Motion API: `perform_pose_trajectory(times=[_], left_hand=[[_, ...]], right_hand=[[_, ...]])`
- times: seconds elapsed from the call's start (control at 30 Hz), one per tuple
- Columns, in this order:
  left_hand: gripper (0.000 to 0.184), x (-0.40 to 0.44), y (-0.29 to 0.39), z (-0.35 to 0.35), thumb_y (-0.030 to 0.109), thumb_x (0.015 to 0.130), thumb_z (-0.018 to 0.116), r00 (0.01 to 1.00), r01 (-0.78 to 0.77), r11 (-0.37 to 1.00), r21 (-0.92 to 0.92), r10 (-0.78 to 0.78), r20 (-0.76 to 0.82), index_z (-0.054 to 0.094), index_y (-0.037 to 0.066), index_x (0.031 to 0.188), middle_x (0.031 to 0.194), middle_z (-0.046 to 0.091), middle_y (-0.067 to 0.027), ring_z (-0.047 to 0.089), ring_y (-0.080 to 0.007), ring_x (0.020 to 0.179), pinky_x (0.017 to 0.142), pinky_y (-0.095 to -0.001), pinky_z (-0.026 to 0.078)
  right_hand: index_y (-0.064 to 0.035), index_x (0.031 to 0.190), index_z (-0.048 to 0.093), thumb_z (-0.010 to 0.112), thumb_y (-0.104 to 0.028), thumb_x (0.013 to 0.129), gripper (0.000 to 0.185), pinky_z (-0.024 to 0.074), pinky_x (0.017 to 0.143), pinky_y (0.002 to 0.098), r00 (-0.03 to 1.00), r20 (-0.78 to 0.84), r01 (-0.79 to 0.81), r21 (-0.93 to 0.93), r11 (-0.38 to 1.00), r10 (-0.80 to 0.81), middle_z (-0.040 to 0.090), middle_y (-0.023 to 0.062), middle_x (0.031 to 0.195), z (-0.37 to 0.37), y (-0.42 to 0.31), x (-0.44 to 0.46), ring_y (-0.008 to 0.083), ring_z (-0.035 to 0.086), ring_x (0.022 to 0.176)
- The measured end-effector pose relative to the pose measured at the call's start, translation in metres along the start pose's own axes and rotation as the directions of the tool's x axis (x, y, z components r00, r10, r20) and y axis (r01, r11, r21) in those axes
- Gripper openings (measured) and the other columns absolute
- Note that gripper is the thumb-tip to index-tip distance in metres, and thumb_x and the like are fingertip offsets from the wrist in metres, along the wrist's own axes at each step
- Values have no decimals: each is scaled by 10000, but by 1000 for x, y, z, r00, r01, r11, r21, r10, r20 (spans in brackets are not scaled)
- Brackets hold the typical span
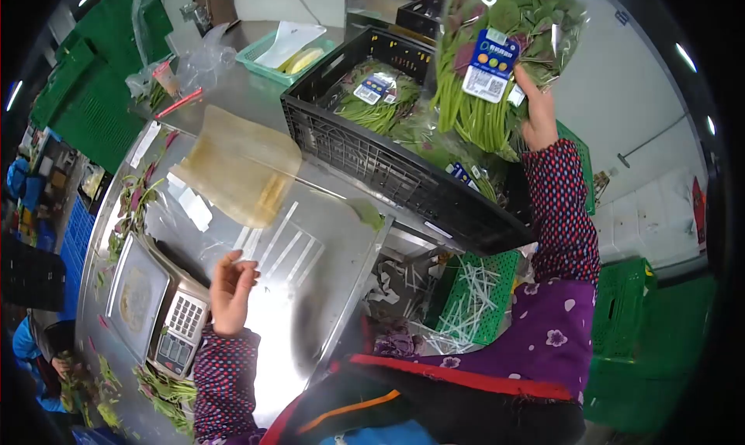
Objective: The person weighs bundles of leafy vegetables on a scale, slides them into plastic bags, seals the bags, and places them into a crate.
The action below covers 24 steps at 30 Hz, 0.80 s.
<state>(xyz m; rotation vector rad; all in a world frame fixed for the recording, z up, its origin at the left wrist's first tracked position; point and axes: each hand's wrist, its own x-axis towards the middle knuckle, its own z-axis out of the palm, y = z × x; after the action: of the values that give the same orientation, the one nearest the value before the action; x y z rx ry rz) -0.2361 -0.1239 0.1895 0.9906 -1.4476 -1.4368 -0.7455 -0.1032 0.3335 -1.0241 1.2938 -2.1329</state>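
"Bag of greens [535, 38]: how would it handle?"

"Light and soft, I'd judge, its film slippery, its leaves easily bruised; best held beside the stems, where the right hand [541, 119] grips it."

"And its lie?"

"Raised over the black crate [365, 146], long axis slightly tilted, leaves up, stem ends down. The left hand [231, 297] half-curls above the desk [283, 317]; whether it pinches anything, I cannot tell."

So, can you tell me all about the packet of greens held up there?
The packet looks like glossy clear plastic around green stems and green and purple leaves. Its blue and white label bears a printed code. The right hand grips its side, holding it tilted, leaves uppermost, apparently over the black crate.
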Motion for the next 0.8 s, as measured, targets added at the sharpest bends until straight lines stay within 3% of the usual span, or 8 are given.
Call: perform_pose_trajectory(times=[0.13,0.2,0.27,0.37,0.47,0.63,0.67,0.8], left_hand=[[354,-12,-35,13,50,860,523,991,131,991,21,-132,10,402,15,1191,939,586,-85,564,-136,828,742,-239,444],[366,-25,-39,9,38,855,524,980,195,973,125,-199,23,395,12,1197,936,586,-97,566,-148,845,767,-256,446],[378,-49,-61,-17,24,847,523,954,300,948,103,-299,-25,389,11,1201,930,584,-108,564,-155,864,782,-270,448],[349,-100,-99,-62,13,833,517,896,385,912,142,-332,-295,418,4,1168,886,587,-111,565,-150,807,740,-262,456],[314,-154,-146,-84,34,839,509,791,458,873,168,-314,-525,429,-17,1138,862,588,-126,570,-156,783,689,-258,462],[385,-192,-171,-51,153,814,562,713,622,740,256,-400,-575,456,10,1155,923,613,-166,597,-234,883,784,-349,481],[371,-206,-178,-47,143,791,584,695,594,731,335,-256,-672,490,25,1130,949,604,-154,597,-232,884,768,-340,487],[394,-279,-193,-64,138,777,602,285,688,720,90,-154,-946,498,34,1143,1068,535,-169,554,-245,946,782,-338,471]], right_hand=[[5,1027,554,656,-221,778,350,478,715,311,982,-104,-179,-232,956,159,612,69,959,-32,117,28,192,598,824],[20,996,553,650,-292,774,395,468,727,348,811,-89,-503,-610,613,578,609,135,976,-76,206,31,250,595,847],[40,962,544,636,-317,776,414,456,740,384,811,-30,-56,-998,27,585,604,202,951,-82,221,24,325,586,844],[49,1005,520,609,-285,786,409,437,773,397,909,0,19,-999,-42,416,577,238,951,-41,165,21,381,547,892],[14,1191,435,595,-186,789,476,351,911,412,755,634,652,-755,78,-168,436,239,1184,11,149,-7,377,420,1089],[4,1175,493,386,-147,894,336,413,864,335,219,590,731,-627,270,777,575,211,1062,5,229,48,296,549,1003],[7,1131,532,387,-170,913,316,430,839,342,362,349,861,-480,-167,864,608,198,1004,52,219,53,262,583,946],[10,1214,450,377,-233,944,371,389,897,302,770,631,282,-471,836,95,542,139,1115,198,135,-59,186,520,998]])
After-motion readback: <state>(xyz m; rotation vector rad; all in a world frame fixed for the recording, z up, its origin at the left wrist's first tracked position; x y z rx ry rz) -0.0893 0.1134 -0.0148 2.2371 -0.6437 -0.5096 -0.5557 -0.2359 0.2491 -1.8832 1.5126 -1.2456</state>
